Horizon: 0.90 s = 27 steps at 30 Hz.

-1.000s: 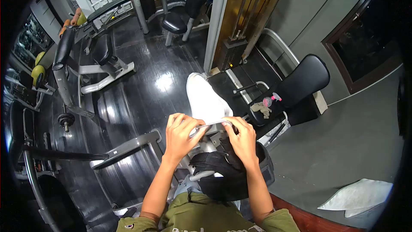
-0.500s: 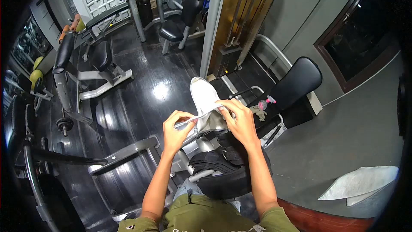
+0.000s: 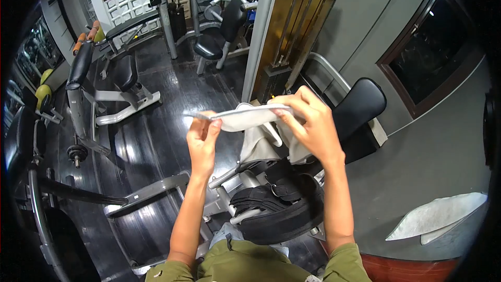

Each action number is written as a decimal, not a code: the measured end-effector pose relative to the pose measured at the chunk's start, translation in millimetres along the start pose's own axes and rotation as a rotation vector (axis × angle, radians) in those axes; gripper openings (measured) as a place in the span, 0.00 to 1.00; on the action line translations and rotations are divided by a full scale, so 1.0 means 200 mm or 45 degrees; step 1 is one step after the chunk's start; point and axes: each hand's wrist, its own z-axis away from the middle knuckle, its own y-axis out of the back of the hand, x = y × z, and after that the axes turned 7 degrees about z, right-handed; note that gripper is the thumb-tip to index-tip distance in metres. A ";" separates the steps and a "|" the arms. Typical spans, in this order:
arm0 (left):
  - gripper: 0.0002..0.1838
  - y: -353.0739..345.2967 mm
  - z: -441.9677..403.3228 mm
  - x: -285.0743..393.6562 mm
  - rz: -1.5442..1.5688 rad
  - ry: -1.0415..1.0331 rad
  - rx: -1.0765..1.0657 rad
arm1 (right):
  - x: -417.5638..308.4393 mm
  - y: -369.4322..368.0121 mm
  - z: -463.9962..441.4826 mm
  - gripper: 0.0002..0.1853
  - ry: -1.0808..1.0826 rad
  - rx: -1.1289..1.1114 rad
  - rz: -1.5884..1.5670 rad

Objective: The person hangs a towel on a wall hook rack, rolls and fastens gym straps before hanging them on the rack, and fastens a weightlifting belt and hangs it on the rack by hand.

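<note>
My left hand pinches one end of a white cloth with a grey edge. The other end is gripped by my right hand, fingers on top and thumb underneath. The cloth's upper edge stretches almost level between both hands. Pale fabric hangs below it, over the grey frame; whether it belongs to the same cloth I cannot tell. Black padded straps with a metal ring lie in front of my body, just below the fabric.
A weight-stack machine stands ahead, with a black backrest to its right. Other gym benches are at the left on a dark floor. A grey-framed machine part lies near my left forearm. Whitish sheets are at the right.
Both hands have risen and moved a little farther apart with the cloth. Its edge is now pulled straighter, and the part that pointed away from me is folded down.
</note>
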 end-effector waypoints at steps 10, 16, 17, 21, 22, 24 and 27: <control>0.08 -0.28 -0.25 0.44 -0.078 -0.352 -0.322 | -0.09 0.45 -0.04 0.21 0.080 -0.007 0.175; 0.10 -0.46 -0.20 0.65 -0.094 -0.378 -0.364 | -0.14 0.69 0.14 0.19 -0.207 -0.357 -0.068; 0.11 -0.48 -0.18 0.67 -0.138 -0.346 -0.385 | -0.15 0.72 0.19 0.19 -0.195 -0.339 -0.147; 0.10 -0.55 -0.02 0.82 -0.231 -0.208 -0.472 | -0.12 0.83 0.38 0.21 -0.264 -0.398 -0.266; 0.10 -0.56 0.02 0.84 -0.238 -0.217 -0.473 | -0.11 0.86 0.43 0.22 -0.309 -0.435 -0.296; 0.09 -0.58 0.11 0.86 -0.409 -0.267 -0.535 | -0.06 0.90 0.57 0.24 -0.290 -0.485 -0.358; 0.09 -0.64 0.30 0.86 -0.410 -0.267 -0.574 | -0.05 0.96 0.81 0.25 -0.343 -0.546 -0.520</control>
